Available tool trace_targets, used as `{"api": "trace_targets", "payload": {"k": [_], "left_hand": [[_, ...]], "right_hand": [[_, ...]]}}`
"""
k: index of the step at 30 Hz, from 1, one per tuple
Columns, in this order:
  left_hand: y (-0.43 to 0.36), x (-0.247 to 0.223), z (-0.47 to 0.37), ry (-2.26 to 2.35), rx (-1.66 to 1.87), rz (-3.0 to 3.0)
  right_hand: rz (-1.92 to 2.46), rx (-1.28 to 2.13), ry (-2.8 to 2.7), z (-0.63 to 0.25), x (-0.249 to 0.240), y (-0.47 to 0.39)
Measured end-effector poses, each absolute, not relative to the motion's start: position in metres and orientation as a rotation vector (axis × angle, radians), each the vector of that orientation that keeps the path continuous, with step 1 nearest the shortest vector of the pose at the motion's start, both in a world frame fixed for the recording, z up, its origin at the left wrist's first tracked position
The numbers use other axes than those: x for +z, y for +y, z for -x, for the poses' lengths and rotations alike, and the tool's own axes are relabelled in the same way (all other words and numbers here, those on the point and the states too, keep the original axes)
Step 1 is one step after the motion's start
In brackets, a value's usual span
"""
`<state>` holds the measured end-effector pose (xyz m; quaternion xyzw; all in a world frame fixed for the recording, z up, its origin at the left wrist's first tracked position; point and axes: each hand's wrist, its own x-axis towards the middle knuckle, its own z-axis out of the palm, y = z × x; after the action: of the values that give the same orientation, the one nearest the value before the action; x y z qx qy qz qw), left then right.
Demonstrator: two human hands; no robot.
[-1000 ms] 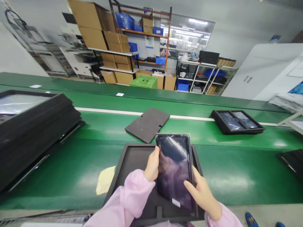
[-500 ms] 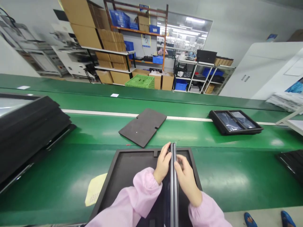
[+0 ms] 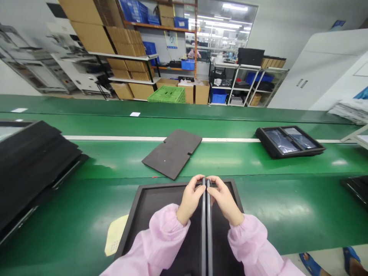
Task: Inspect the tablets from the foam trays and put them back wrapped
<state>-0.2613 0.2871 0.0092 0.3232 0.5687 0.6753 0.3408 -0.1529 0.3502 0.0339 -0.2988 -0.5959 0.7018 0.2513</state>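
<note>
Two thin flat panels stand on edge side by side, their narrow grey edges facing up, with a slim dark gap between them. My left hand (image 3: pixel 189 201) pinches the far end of the left panel (image 3: pixel 204 234), thumb on the near side and fingers over the top corner. On the other side, my right hand (image 3: pixel 225 201) grips the far end of the right panel (image 3: pixel 209 237) in the same way. Both panels are upright over a black foam tray (image 3: pixel 163 186); their lower edges are hidden. What kind of panels they are cannot be made out.
A dark foam sheet (image 3: pixel 174 153) with notches lies beyond the tray on the green bench (image 3: pixel 276 214). Yellow paper (image 3: pixel 115 235) is left of the tray. Black trays are stacked (image 3: pixel 34 165) at far left, and a tray with two film-covered panels (image 3: pixel 266 147) sits at right.
My right hand has moved forward to the panels' far end, level with my left hand. The panels now stand slightly apart there. The camera view has shifted a little.
</note>
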Motion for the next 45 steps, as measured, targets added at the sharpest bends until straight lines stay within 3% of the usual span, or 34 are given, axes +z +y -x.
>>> {"api": "trace_targets", "payload": {"k": [28,45], "left_hand": [[0.274,0.006,0.268,1.331,1.717,-0.862],[0.266,0.001,0.276,1.127,1.653,-1.007]], "right_hand": [[0.773,2.065,-1.696,0.147,0.041,0.353],[0.767,1.961,-1.847,0.144,0.042,0.351]]}}
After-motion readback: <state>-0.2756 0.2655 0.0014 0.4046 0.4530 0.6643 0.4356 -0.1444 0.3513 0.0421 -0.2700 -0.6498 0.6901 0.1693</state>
